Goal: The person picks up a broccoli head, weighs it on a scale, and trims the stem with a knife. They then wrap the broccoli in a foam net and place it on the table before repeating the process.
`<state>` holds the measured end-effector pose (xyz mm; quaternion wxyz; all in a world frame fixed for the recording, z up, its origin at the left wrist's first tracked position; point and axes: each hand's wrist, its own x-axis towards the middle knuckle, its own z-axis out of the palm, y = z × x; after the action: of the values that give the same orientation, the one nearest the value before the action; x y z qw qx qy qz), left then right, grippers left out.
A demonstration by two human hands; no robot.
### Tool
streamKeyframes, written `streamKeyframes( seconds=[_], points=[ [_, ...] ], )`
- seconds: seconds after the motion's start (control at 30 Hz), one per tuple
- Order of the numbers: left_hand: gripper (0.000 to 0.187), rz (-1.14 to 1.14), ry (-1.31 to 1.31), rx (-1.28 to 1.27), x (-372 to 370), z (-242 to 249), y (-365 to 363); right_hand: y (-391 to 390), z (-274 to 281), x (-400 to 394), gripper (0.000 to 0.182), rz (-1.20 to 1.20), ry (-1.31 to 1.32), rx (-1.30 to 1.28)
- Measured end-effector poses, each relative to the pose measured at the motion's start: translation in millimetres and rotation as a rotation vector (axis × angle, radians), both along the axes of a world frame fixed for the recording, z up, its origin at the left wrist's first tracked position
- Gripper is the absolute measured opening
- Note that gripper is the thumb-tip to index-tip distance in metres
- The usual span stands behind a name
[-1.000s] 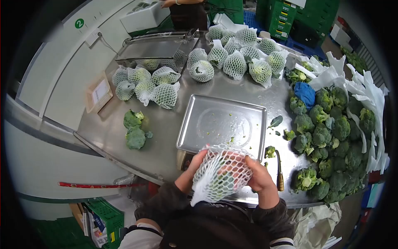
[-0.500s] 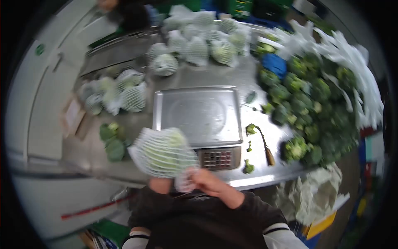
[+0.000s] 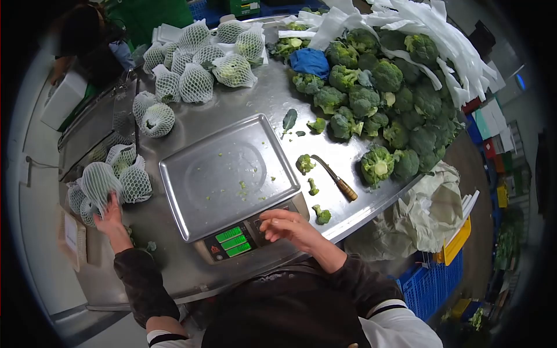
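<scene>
**Netted broccoli set down at the left edge of the desk; risks at the pile and the scale**

The netted broccoli head (image 3: 98,181) rests at the left edge of the steel desk (image 3: 243,104), touching a small heap of netted heads (image 3: 125,174) of the same kind. The left hand (image 3: 109,217) lies against its lower side, fingers (image 3: 111,203) spread over the mesh; whether they grip or merely rest cannot be told. The right hand (image 3: 287,227) hovers over the front of the scale (image 3: 232,240), fingers loosely curled and grasping nothing, close to the keys beside the green display.

Probable hazards, judged from this arrangement:

- The heap stands close to the desk's left edge; a push from the withdrawing hand could roll a head off it.
- Fingers caught in the foam mesh could drag the head back as the hand lifts.
- The right hand could lean on the empty tray (image 3: 226,174) and disturb the reading.
- Green crumbs on the tray may add to any weight taken.
- A knife (image 3: 335,181) lies near the desk's right edge, between loose florets (image 3: 306,163) and the bare broccoli pile (image 3: 377,98); a reach to the right passes near its blade.

A second group of netted heads (image 3: 197,58) occupies the far edge, where another person (image 3: 87,46) stands.
</scene>
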<state>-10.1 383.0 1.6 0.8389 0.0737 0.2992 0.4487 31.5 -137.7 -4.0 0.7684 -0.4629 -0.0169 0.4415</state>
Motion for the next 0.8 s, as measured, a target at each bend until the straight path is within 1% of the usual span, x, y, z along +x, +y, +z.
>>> streamKeyframes(
  seconds=[0.03,0.07,0.1,0.17,0.2,0.23,0.27,0.3,0.33,0.37,0.4,0.43,0.5,0.53,0.57,0.6,0.63,0.67,0.7,0.73,0.8],
  points=[
    [0.059,0.000,-0.126,-0.073,-1,5,-4,-3,-1,-3,0.040,-0.049,0.026,-0.013],
    [0.064,-0.081,-0.136,0.107,-6,-1,-4,-5,-2,-5,0.039,-0.076,0.022,-0.016],
    [0.064,-0.067,-0.123,0.110,-8,-6,-7,-10,-2,-6,0.039,-0.061,0.034,-0.014],
    [0.058,-0.157,-0.044,0.268,-19,9,-22,-15,1,-7,0.037,-0.126,-0.031,-0.183],
    [0.054,-0.289,-0.035,0.367,-34,-5,-5,-15,11,-5,0.032,-0.173,-0.100,-0.279],
    [0.050,-0.421,-0.007,0.463,-55,-14,14,-24,-7,-5,0.026,-0.246,-0.190,-0.369],
    [0.046,-0.354,0.205,0.534,-69,7,2,-34,-18,-5,0.022,-0.295,-0.345,-0.481],
    [0.042,-0.288,0.411,0.590,-76,25,-20,-46,-26,-3,0.021,-0.325,-0.398,-0.556],
    [0.041,-0.227,0.578,0.648,-90,40,-28,-58,-36,-2,0.019,-0.377,-0.426,-0.557],
    [0.041,-0.177,0.732,0.693,-99,49,-36,-64,-32,0,0.019,-0.407,-0.386,-0.604],
    [0.044,-0.139,0.897,0.770,-112,53,-41,-75,-43,1,0.019,-0.431,-0.370,-0.553],
    [0.044,-0.124,0.902,0.769,-128,47,-39,-76,-39,2,0.019,-0.439,-0.370,-0.553],
    [0.051,-0.408,1.590,1.275,-161,18,-35,-77,-42,4,0.020,-0.435,-0.383,-0.479],
    [0.059,-0.456,1.691,1.485,-171,2,-47,-74,-39,4,0.020,-0.435,-0.386,-0.477],
    [0.067,-0.504,1.783,1.702,-175,-9,-65,-67,-36,5,0.021,-0.380,-0.409,-0.511],
    [0.067,-0.500,1.778,1.705,-172,-12,-85,-61,-33,6,0.021,-0.327,-0.431,-0.546],
    [0.075,-0.566,1.987,1.597,-163,-15,-107,-59,-38,7,0.020,-0.266,-0.480,-0.521],
    [0.085,-0.644,2.170,1.482,-155,-21,-126,-53,-36,7,0.018,-0.215,-0.509,-0.550],
    [0.091,-0.496,2.094,1.635,-166,-42,-120,-53,-39,7,0.018,-0.183,-0.536,-0.533],
    [0.098,-0.346,1.989,1.776,-177,-66,-107,-51,-35,6,0.019,-0.185,-0.767,-0.644],
    [0.089,-0.344,1.966,1.579,-174,-54,-116,-59,-25,7,0.021,-0.243,-0.863,-0.711]
  ],
)
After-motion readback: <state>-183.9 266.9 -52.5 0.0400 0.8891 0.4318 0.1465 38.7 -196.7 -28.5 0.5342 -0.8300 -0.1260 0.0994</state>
